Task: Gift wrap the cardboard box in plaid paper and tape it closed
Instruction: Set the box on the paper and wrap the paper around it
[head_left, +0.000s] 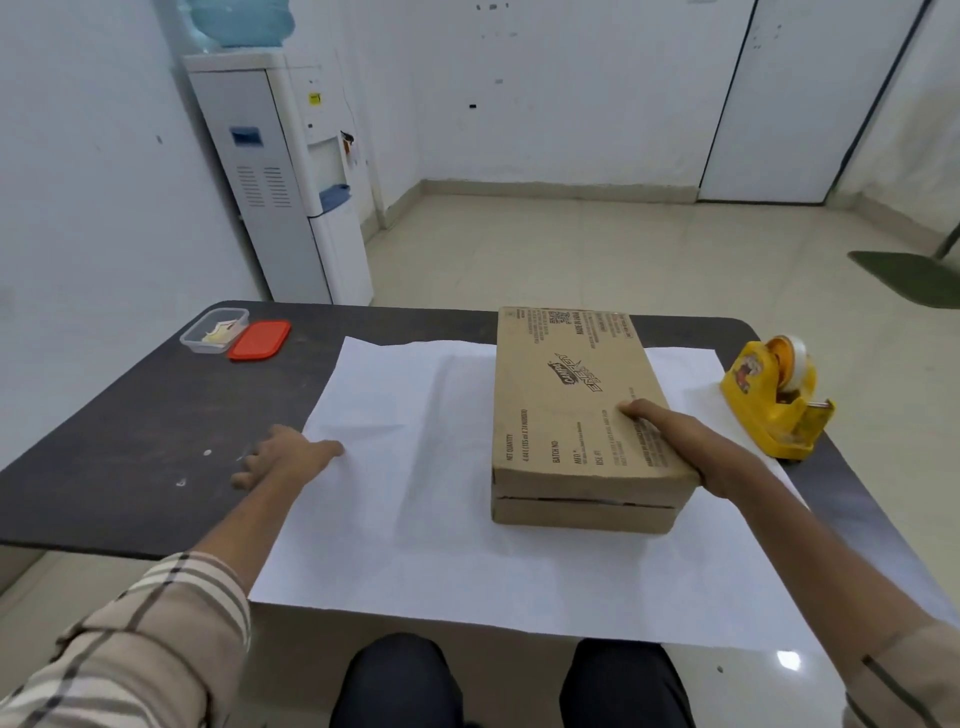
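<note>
A flat brown cardboard box (576, 395) with printed text lies on a large sheet of paper (415, 519) that shows its white side, spread over a dark table (130, 415). My right hand (685, 447) grips the box's near right corner, thumb on top and fingers round the right side. My left hand (285, 457) rests flat on the paper's left edge, fingers straight. A yellow tape dispenser (774, 400) with a roll of clear tape stands at the table's right edge, apart from the box.
At the far left of the table sit a clear plastic container (213, 330) and its red lid (260, 340). The paper overhangs the table's near edge above my knees. A water dispenser (280, 176) stands behind the table by the wall.
</note>
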